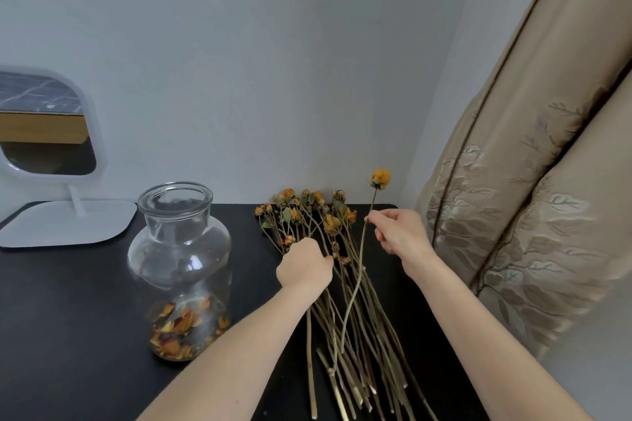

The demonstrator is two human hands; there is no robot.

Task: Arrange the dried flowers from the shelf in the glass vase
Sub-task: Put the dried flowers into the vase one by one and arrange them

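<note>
Right now my right hand is raised off the black table, thumb and fingertips pinching one dried flower high on its stem so the bloom stands upright. My left hand lies knuckles-up on the bundle of dried flowers just right of the glass vase. Its fingers curl out of sight among the stems, so I can't tell whether they grip any, and the stem ends are cut off at the bottom edge.

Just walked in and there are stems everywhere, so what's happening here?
A person is sorting dried flowers. The right hand pinches one yellow flower, held up over the bunch on the black table; the left hand curls round stems in that bunch. The glass vase stands to the left, holding only loose petals, no stems yet.
</note>
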